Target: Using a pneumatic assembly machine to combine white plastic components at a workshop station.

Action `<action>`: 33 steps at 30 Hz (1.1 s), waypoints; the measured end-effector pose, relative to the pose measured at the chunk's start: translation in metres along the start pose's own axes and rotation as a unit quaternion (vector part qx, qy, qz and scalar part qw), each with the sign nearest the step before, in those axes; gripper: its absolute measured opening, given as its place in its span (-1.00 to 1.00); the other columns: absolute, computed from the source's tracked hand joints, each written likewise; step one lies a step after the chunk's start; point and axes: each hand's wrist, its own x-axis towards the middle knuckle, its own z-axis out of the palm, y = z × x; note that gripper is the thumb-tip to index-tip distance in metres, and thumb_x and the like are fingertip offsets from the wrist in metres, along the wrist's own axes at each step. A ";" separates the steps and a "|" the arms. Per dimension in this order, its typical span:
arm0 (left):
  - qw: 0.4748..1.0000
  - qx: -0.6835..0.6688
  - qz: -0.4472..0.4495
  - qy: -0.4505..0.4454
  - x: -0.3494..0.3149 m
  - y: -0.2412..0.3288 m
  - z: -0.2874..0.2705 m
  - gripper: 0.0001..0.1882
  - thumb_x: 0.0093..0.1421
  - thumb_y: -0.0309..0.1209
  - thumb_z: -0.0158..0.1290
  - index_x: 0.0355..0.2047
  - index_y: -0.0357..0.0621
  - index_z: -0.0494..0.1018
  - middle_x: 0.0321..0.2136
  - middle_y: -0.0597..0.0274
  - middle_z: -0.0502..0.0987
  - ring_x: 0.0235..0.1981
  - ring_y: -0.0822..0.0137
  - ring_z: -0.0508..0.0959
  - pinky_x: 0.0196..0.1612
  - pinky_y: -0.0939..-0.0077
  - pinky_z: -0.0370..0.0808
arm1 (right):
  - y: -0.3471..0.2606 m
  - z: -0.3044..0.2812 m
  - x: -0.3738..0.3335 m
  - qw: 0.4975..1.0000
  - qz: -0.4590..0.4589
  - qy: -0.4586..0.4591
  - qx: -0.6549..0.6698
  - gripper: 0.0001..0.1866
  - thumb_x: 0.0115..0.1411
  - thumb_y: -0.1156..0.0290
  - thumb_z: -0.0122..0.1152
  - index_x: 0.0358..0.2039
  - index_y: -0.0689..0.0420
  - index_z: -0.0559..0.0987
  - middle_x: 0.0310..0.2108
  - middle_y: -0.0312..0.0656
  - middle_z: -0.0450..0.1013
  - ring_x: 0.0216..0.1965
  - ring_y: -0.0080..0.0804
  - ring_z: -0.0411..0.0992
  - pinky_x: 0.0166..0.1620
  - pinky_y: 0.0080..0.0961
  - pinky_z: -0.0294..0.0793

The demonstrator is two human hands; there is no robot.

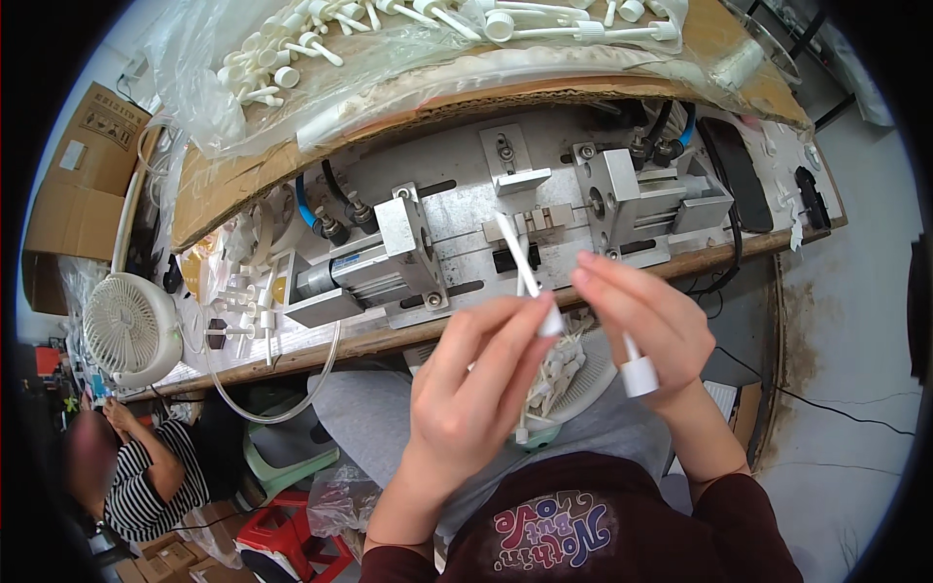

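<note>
My left hand (pixel 462 389) pinches a white plastic applicator stick (pixel 518 255) by its capped lower end, the thin end slanting up and away over the metal fixture. To its right, my right hand (pixel 656 325) has its index finger and thumb reaching toward the left hand. A second white capped stick (pixel 639 377) is tucked in my right hand, cap downward, its shaft partly covered by the fingers. Beyond both hands lies the small slotted metal block (pixel 544 220) at the fixture's middle, between a left pneumatic cylinder (pixel 374 262) and a right pneumatic cylinder (pixel 661 202).
White capped pieces (pixel 282 58) lie on plastic sheeting over a cardboard shelf (pixel 224 194) at the back. A basket (pixel 588 389) of white parts sits at my lap. A fan (pixel 131 325) stands left, a black phone (pixel 736 175) right. Another person (pixel 155 476) sits lower left.
</note>
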 end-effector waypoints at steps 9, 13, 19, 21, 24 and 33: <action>0.980 0.186 0.034 -0.056 0.005 -0.024 0.015 -0.73 0.14 -0.59 0.24 -0.12 -0.24 0.59 0.00 0.07 0.59 -0.30 0.18 0.64 -0.25 0.39 0.58 | 0.000 -0.007 -0.013 0.940 0.168 0.044 0.292 0.03 0.19 -0.25 0.22 0.28 0.49 0.28 0.22 0.27 0.32 0.19 0.14 0.44 0.18 -0.14 0.44; 0.962 0.248 0.053 -0.095 0.015 -0.019 0.006 -0.73 0.11 -0.52 0.27 -0.14 -0.17 0.61 0.02 0.19 0.62 -0.49 0.27 0.59 -0.37 0.45 0.53 | -0.007 -0.006 -0.012 0.914 0.214 0.067 0.339 0.13 0.23 -0.36 0.08 0.36 0.49 0.13 0.27 0.29 0.25 0.20 0.22 0.41 0.24 -0.09 0.35; 0.960 0.258 0.056 -0.098 0.015 -0.023 0.003 -0.72 0.09 -0.47 0.29 -0.14 -0.10 0.62 0.01 0.31 0.64 -0.61 0.32 0.51 -0.46 0.47 0.47 | -0.003 -0.006 -0.017 0.960 0.135 0.010 0.245 -0.33 0.05 0.28 0.54 0.10 0.31 0.45 0.21 0.25 0.35 0.13 0.02 0.49 0.08 -0.27 0.52; 0.964 0.245 0.046 -0.092 0.014 -0.024 0.003 -0.71 0.09 -0.46 0.29 -0.14 -0.08 0.63 0.01 0.32 0.64 -0.59 0.32 0.52 -0.46 0.47 0.48 | -0.009 -0.016 -0.012 0.977 0.126 -0.047 0.163 -0.48 -0.05 0.52 0.58 -0.07 0.27 0.56 0.15 0.20 0.43 0.05 -0.14 0.55 -0.04 -0.37 0.60; 0.966 0.242 0.050 -0.077 0.012 -0.025 0.005 -0.71 0.10 -0.46 0.28 -0.13 -0.08 0.63 0.01 0.32 0.64 -0.59 0.32 0.53 -0.45 0.47 0.48 | -0.014 -0.014 -0.001 0.986 0.117 -0.026 0.113 -0.64 -0.08 0.56 0.54 -0.22 0.26 0.65 0.03 0.05 0.53 -0.14 -0.33 0.57 -0.19 -0.44 0.64; 0.967 0.236 0.050 -0.086 0.013 -0.025 0.003 -0.70 0.09 -0.46 0.28 -0.12 -0.10 0.63 -0.01 0.29 0.65 -0.52 0.27 0.60 -0.40 0.45 0.52 | -0.015 -0.008 -0.003 0.989 0.118 -0.045 0.074 -0.59 -0.16 0.53 0.58 -0.23 0.23 0.67 0.00 -0.01 0.55 -0.11 -0.27 0.57 -0.08 -0.42 0.59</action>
